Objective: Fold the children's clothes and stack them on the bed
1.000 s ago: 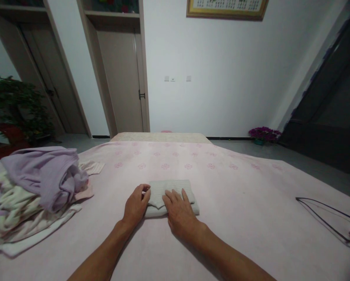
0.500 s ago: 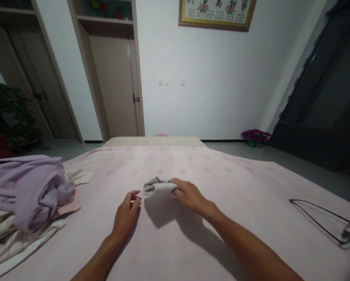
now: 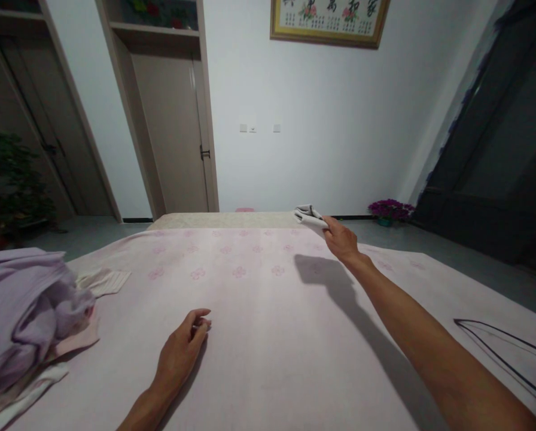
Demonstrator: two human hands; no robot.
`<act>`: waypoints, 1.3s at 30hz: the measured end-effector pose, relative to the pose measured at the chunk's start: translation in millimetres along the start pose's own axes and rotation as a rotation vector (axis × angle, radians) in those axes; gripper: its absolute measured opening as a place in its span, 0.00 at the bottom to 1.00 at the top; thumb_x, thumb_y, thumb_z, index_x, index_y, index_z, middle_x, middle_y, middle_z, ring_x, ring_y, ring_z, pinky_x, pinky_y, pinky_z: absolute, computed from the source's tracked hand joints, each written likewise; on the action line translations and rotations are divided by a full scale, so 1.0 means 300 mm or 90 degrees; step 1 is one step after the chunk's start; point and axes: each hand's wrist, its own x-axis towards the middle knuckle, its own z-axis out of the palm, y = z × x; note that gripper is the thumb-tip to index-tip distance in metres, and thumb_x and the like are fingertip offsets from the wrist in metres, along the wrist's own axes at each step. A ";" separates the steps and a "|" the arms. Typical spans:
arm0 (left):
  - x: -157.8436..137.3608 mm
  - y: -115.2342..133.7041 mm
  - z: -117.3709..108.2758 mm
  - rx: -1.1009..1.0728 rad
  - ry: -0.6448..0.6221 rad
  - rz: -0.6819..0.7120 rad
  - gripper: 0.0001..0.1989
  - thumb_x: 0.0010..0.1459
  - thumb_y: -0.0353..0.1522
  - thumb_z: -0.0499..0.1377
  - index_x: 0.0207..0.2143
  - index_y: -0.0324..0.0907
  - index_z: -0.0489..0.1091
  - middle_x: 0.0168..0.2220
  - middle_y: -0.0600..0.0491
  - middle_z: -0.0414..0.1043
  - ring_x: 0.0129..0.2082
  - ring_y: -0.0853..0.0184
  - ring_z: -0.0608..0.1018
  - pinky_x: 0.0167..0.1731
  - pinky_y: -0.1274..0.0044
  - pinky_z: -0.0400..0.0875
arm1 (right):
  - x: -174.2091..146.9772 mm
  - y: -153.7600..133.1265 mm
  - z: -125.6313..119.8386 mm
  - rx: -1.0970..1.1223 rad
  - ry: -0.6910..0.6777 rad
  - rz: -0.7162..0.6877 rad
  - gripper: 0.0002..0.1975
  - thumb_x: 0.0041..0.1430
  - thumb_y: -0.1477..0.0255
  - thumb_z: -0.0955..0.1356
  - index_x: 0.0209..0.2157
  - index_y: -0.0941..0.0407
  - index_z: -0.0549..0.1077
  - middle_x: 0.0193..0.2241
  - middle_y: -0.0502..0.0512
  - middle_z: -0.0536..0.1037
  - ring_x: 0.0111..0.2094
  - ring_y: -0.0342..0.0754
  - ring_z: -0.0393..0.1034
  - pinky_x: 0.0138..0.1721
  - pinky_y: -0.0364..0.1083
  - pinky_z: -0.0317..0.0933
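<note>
A small folded bundle of light grey cloth (image 3: 310,216) is pinched at its right end by my right hand (image 3: 340,238). It is raised above the far part of the pink flowered sheet (image 3: 259,335), and its shadow falls below. What kind of garment it is, I cannot tell. My left hand (image 3: 183,344) rests low over the sheet at centre left, fingers loosely curled and apart, holding nothing.
At the left edge lies a heap of clothes with a purple garment (image 3: 21,299) on top and a white ribbed piece (image 3: 104,281) beside it. A black wire hanger (image 3: 496,353) lies at the right. Purple flowers (image 3: 390,209) stand on the floor beyond.
My right hand has carried the folded cloth forward, up and to the right, away from my left hand. The left hand has shifted slightly back toward me.
</note>
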 end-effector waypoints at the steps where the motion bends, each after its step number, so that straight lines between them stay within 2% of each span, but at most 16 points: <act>1: 0.000 0.004 0.000 0.009 -0.002 0.002 0.18 0.62 0.46 0.52 0.48 0.48 0.71 0.40 0.53 0.79 0.40 0.61 0.81 0.40 0.72 0.72 | 0.002 0.029 0.028 -0.025 0.024 -0.038 0.26 0.60 0.77 0.62 0.59 0.51 0.69 0.54 0.57 0.75 0.50 0.55 0.70 0.50 0.50 0.62; 3: -0.003 0.013 0.000 0.023 -0.006 0.006 0.18 0.62 0.46 0.52 0.47 0.49 0.71 0.40 0.54 0.79 0.39 0.61 0.81 0.39 0.73 0.72 | -0.027 0.089 0.112 -0.049 0.014 -0.125 0.29 0.58 0.81 0.62 0.61 0.52 0.67 0.58 0.58 0.72 0.57 0.55 0.65 0.58 0.52 0.57; 5: -0.006 0.021 -0.001 0.038 -0.011 0.007 0.18 0.62 0.46 0.52 0.47 0.49 0.72 0.39 0.54 0.79 0.38 0.61 0.81 0.38 0.73 0.72 | -0.093 0.142 0.216 -0.058 -0.083 -0.147 0.30 0.56 0.83 0.62 0.60 0.54 0.68 0.59 0.59 0.72 0.58 0.55 0.64 0.62 0.54 0.54; 7: -0.009 0.028 -0.002 0.052 -0.016 0.009 0.17 0.62 0.46 0.52 0.47 0.49 0.72 0.39 0.54 0.79 0.37 0.61 0.80 0.38 0.73 0.71 | -0.173 0.181 0.315 -0.059 -0.188 -0.116 0.28 0.56 0.83 0.62 0.58 0.54 0.70 0.58 0.59 0.73 0.59 0.54 0.65 0.63 0.55 0.51; 9: -0.011 0.030 -0.003 0.064 -0.022 0.014 0.17 0.62 0.45 0.52 0.47 0.49 0.72 0.39 0.55 0.79 0.38 0.62 0.80 0.38 0.73 0.71 | -0.239 0.200 0.386 -0.060 -0.207 -0.091 0.28 0.56 0.83 0.62 0.58 0.57 0.71 0.59 0.62 0.71 0.60 0.55 0.64 0.64 0.58 0.50; 11: -0.011 0.029 -0.004 0.075 -0.028 0.018 0.16 0.63 0.45 0.52 0.46 0.50 0.72 0.40 0.55 0.79 0.39 0.61 0.80 0.38 0.73 0.71 | -0.273 0.205 0.417 -0.059 -0.202 -0.074 0.27 0.57 0.83 0.61 0.59 0.58 0.70 0.61 0.63 0.70 0.61 0.55 0.63 0.65 0.59 0.48; 15: -0.009 0.021 -0.004 0.082 -0.033 0.022 0.15 0.63 0.44 0.52 0.45 0.50 0.73 0.41 0.55 0.80 0.40 0.61 0.80 0.40 0.73 0.71 | -0.254 0.203 0.407 -0.055 -0.202 -0.048 0.26 0.60 0.80 0.61 0.59 0.56 0.70 0.59 0.60 0.71 0.60 0.53 0.64 0.64 0.54 0.50; 19: -0.008 0.017 -0.003 0.086 -0.035 0.026 0.14 0.62 0.43 0.53 0.44 0.50 0.74 0.42 0.55 0.80 0.41 0.61 0.80 0.41 0.73 0.71 | -0.218 0.196 0.398 -0.072 -0.184 0.032 0.27 0.63 0.78 0.56 0.62 0.62 0.66 0.59 0.66 0.71 0.57 0.56 0.67 0.58 0.53 0.58; 21: -0.007 0.015 -0.002 0.090 -0.040 0.026 0.15 0.62 0.42 0.52 0.44 0.49 0.73 0.43 0.55 0.80 0.42 0.61 0.80 0.42 0.72 0.71 | -0.219 0.182 0.405 -0.078 -0.191 0.047 0.27 0.62 0.78 0.57 0.62 0.62 0.66 0.59 0.66 0.71 0.57 0.56 0.66 0.59 0.53 0.57; 24: -0.003 0.008 0.000 0.100 -0.053 0.024 0.15 0.63 0.42 0.51 0.45 0.49 0.73 0.45 0.54 0.79 0.44 0.61 0.79 0.44 0.73 0.70 | -0.241 0.140 0.414 -0.082 -0.213 0.036 0.29 0.58 0.78 0.61 0.61 0.58 0.68 0.61 0.62 0.69 0.61 0.56 0.62 0.64 0.56 0.48; 27: 0.000 0.003 0.002 0.115 -0.062 0.025 0.15 0.63 0.41 0.50 0.45 0.49 0.72 0.45 0.54 0.79 0.45 0.62 0.79 0.45 0.73 0.69 | -0.264 0.087 0.416 -0.087 -0.233 0.004 0.33 0.58 0.75 0.62 0.66 0.53 0.60 0.67 0.58 0.59 0.66 0.58 0.52 0.66 0.64 0.40; 30: 0.000 0.001 0.004 0.118 -0.066 0.033 0.15 0.63 0.39 0.50 0.45 0.49 0.72 0.45 0.54 0.78 0.45 0.62 0.78 0.47 0.72 0.69 | -0.279 0.050 0.413 -0.099 -0.299 -0.049 0.31 0.65 0.67 0.60 0.69 0.48 0.53 0.71 0.53 0.50 0.69 0.59 0.43 0.64 0.70 0.38; 32: -0.002 0.002 0.004 0.114 -0.067 0.040 0.14 0.62 0.37 0.50 0.44 0.49 0.73 0.45 0.55 0.78 0.45 0.62 0.78 0.47 0.72 0.69 | -0.287 0.041 0.412 -0.112 -0.333 -0.066 0.28 0.68 0.65 0.57 0.69 0.46 0.53 0.71 0.51 0.48 0.70 0.58 0.42 0.63 0.71 0.38; 39: -0.007 0.010 0.000 0.119 -0.064 0.048 0.13 0.61 0.36 0.51 0.42 0.49 0.74 0.44 0.56 0.78 0.43 0.63 0.78 0.44 0.73 0.68 | -0.326 0.043 0.403 -0.155 -0.317 -0.077 0.28 0.70 0.62 0.54 0.70 0.46 0.50 0.71 0.53 0.46 0.70 0.58 0.39 0.64 0.69 0.38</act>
